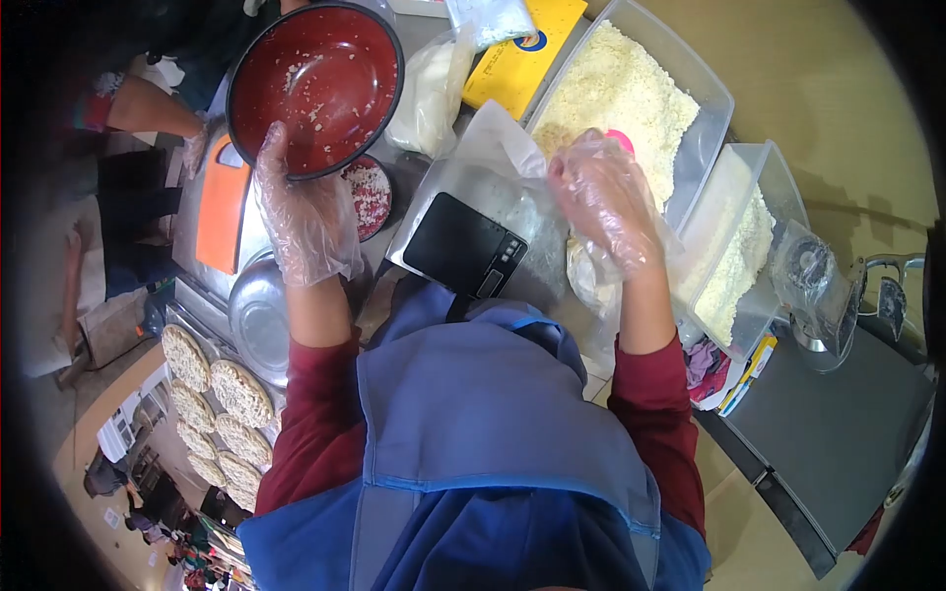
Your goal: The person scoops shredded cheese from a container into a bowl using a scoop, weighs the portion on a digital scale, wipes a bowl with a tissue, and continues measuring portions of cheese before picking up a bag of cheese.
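Observation:
My left hand (pixel 301 212), in a clear plastic glove, grips the near rim of a red bowl (pixel 330 94) with a black edge. The thumb lies inside; the other fingers are hidden beneath. White crumbs cling to the bowl's inside, and it is tilted. My right hand (pixel 609 192), gloved too, is closed at the near edge of a clear bin (pixel 724 103) of pale yellow grated crumbs (pixel 616 79). A bright pink object (pixel 621 140) shows past its fingers, mostly hidden, so its kind is unclear. Between my hands sits a black digital scale (pixel 463 243).
A smaller red bowl (pixel 369 197) of crumbs stands under my left hand's side. Round crumb-coated cakes (pixel 241 392) lie at left. Nearby are an orange-and-white item (pixel 219 212), a yellow package (pixel 522 54) and a second bin (pixel 774 163). Another person's arm (pixel 153 106) reaches in at upper left.

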A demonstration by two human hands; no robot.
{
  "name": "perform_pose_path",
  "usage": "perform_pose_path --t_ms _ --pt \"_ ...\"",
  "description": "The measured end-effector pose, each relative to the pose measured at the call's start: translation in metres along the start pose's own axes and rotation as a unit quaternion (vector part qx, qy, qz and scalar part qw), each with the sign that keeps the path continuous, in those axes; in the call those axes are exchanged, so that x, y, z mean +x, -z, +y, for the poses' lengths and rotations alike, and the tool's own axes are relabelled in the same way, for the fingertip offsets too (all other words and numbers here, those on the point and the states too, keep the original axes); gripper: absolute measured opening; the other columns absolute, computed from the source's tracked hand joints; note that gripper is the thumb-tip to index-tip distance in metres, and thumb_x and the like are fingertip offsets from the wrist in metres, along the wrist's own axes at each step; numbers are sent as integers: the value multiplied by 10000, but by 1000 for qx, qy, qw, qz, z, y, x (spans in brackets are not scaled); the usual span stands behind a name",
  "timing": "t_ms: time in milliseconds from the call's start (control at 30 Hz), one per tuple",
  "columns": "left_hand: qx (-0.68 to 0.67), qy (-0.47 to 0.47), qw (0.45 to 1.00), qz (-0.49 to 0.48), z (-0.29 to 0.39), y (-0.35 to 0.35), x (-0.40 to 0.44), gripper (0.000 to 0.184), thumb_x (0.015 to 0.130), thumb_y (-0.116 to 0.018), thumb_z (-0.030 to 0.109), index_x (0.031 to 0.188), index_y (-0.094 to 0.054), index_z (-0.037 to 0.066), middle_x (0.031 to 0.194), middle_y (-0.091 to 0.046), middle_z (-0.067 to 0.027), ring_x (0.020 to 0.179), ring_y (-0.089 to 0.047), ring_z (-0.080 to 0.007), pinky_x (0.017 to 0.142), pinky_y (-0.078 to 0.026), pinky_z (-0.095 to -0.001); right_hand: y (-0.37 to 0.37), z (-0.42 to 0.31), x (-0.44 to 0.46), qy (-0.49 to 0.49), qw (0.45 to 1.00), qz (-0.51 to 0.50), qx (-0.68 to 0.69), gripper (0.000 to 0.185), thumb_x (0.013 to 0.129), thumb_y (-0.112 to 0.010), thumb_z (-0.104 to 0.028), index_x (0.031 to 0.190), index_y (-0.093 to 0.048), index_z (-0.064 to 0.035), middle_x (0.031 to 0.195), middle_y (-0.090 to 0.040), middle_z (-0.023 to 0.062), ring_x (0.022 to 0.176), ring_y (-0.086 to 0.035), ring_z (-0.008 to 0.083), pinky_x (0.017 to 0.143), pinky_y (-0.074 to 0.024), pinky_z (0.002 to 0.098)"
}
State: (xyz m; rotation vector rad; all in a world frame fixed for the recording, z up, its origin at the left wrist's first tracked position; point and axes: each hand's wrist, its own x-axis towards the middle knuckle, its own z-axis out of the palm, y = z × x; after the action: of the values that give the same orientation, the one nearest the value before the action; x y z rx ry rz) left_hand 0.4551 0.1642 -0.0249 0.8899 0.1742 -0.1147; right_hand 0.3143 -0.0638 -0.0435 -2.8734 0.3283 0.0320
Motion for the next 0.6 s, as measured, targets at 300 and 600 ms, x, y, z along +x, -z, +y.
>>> perform_pose_path --t_ms 300,600 --pt "-22 6 1000 16 9 12 -1 498 853 -646 125 1306 -458 39 1278 -555 -150 1157 -556 -308 979 -479 -481 -116 -3 -26 134 784 50 -604 148 871 -532 -230 912 -599 -105 800 -606 70 680 -596 247 641 -486 381" --pt "-11 26 999 15 0 5 2 487 874 -632 142 1314 -453 35 1280 -550 -156 1190 -531 -284 1019 -442 -463 -63 117 -15 -307 937 -126 -112 310 920 -458 -195 1176 -588 -80 904 -686 126 866 -666 289 790 -514 430"
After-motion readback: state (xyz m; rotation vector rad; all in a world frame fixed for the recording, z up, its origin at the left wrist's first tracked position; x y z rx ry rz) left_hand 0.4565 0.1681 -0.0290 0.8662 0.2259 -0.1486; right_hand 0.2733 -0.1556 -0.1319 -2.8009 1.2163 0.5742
